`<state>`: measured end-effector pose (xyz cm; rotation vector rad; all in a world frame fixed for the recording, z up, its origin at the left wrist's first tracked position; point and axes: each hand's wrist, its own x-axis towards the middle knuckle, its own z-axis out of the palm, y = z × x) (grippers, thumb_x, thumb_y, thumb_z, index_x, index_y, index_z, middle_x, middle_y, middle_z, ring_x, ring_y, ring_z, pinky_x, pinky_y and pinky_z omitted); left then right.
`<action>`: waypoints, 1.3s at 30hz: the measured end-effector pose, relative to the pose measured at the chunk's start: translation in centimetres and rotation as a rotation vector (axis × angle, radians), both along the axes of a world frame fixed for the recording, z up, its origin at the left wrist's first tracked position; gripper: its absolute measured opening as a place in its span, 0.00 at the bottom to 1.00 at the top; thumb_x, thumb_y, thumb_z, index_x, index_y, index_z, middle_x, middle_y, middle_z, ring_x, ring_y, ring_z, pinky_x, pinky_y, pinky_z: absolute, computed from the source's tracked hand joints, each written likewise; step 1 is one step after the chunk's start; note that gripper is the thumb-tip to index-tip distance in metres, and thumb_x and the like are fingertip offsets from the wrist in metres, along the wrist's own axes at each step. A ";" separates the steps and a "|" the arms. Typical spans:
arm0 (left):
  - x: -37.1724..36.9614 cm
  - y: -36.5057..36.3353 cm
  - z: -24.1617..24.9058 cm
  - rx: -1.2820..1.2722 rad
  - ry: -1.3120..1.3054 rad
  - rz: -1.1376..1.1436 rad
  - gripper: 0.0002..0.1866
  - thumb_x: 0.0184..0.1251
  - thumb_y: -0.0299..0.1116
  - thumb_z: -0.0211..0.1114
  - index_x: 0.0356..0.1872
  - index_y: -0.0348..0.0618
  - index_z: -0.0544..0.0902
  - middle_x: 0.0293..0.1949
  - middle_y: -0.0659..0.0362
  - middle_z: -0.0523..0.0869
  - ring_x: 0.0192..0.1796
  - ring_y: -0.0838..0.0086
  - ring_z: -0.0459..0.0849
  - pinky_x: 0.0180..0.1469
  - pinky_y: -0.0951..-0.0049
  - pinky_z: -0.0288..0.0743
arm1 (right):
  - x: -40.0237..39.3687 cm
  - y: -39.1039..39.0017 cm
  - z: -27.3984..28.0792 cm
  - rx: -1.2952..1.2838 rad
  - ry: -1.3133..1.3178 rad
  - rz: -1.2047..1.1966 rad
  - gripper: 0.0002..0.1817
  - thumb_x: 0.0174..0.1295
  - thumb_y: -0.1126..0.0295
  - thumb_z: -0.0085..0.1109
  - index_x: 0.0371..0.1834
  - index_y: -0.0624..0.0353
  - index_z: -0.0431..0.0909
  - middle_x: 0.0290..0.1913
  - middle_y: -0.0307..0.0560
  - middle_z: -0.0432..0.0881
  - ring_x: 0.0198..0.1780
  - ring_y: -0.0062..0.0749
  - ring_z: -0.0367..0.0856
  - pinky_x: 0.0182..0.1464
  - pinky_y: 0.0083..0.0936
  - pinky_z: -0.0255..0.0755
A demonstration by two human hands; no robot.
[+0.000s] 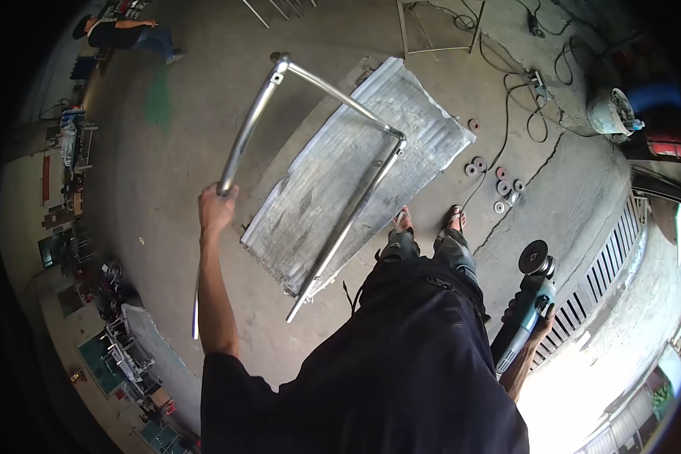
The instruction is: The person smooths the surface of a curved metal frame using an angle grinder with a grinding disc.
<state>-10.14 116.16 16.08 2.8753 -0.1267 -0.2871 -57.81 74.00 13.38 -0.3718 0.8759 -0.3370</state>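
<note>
My left hand point(218, 209) is closed around a bent metal tube frame point(251, 129), gripping its left leg. The frame's top bar crosses above a worn grey sheet point(333, 181) on the floor, and its other leg slants down over that sheet. At the right, my right hand point(545, 324) holds a teal angle grinder point(523, 321), its dark disc point(533, 257) pointing up and away from me. The grinder is apart from the frame. Its body hides part of my right fingers.
Several grinding discs point(501, 186) lie on the floor right of the sheet, near a black cable point(505, 125). A bucket point(611, 113) stands at the upper right. A metal stand point(440, 50) is at the top. Another person point(125, 34) is far off at the upper left.
</note>
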 end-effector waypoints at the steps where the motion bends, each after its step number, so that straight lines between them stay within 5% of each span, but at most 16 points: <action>1: 1.2 0.8 -0.8 0.000 0.005 0.025 0.14 0.54 0.39 0.64 0.23 0.35 0.79 0.21 0.47 0.80 0.25 0.55 0.79 0.33 0.58 0.70 | -0.2 0.5 0.1 0.005 0.003 -0.009 0.42 0.53 0.38 0.51 0.55 0.71 0.65 0.37 0.61 0.77 0.30 0.49 0.81 0.29 0.43 0.78; 8: 6.5 4.2 -4.6 0.000 0.095 0.107 0.17 0.53 0.42 0.64 0.32 0.34 0.82 0.29 0.44 0.83 0.36 0.51 0.82 0.42 0.58 0.72 | 0.0 2.7 1.1 0.003 0.093 -0.054 0.43 0.53 0.36 0.50 0.55 0.70 0.65 0.36 0.58 0.76 0.28 0.48 0.80 0.28 0.43 0.78; 18: 8.0 4.7 -6.0 0.031 0.046 0.114 0.16 0.52 0.42 0.64 0.30 0.36 0.83 0.29 0.43 0.83 0.36 0.49 0.82 0.42 0.57 0.73 | 2.3 1.7 1.8 -0.036 0.167 0.054 0.43 0.50 0.37 0.55 0.53 0.70 0.66 0.36 0.59 0.77 0.29 0.49 0.80 0.28 0.43 0.77; 29: 2.3 -1.8 0.1 0.017 0.127 -0.059 0.21 0.52 0.48 0.65 0.28 0.34 0.81 0.25 0.44 0.81 0.34 0.48 0.81 0.39 0.56 0.72 | 4.3 -1.0 0.4 -0.018 0.065 0.191 0.43 0.51 0.38 0.54 0.55 0.70 0.65 0.36 0.60 0.78 0.31 0.47 0.81 0.31 0.39 0.79; 31: 1.3 -4.0 0.3 0.085 -0.033 0.130 0.22 0.51 0.49 0.67 0.30 0.35 0.82 0.29 0.44 0.82 0.34 0.47 0.80 0.40 0.54 0.72 | 5.5 -1.5 0.1 -0.051 0.091 0.198 0.42 0.50 0.38 0.56 0.52 0.70 0.67 0.33 0.60 0.78 0.27 0.45 0.81 0.28 0.38 0.79; 36: -3.3 -3.5 3.7 0.100 -0.110 0.046 0.21 0.50 0.47 0.68 0.30 0.35 0.82 0.29 0.44 0.82 0.30 0.47 0.77 0.40 0.53 0.70 | 7.2 -4.5 -0.9 -0.057 0.054 0.233 0.42 0.47 0.38 0.58 0.49 0.69 0.69 0.30 0.58 0.78 0.24 0.44 0.80 0.24 0.37 0.78; 39: -7.4 -3.4 11.9 -0.069 -0.196 0.140 0.14 0.49 0.36 0.67 0.18 0.36 0.76 0.15 0.56 0.74 0.18 0.66 0.70 0.26 0.64 0.62 | 8.6 -7.3 -1.8 0.012 0.055 0.264 0.39 0.46 0.39 0.59 0.47 0.68 0.70 0.29 0.56 0.78 0.23 0.43 0.80 0.24 0.37 0.79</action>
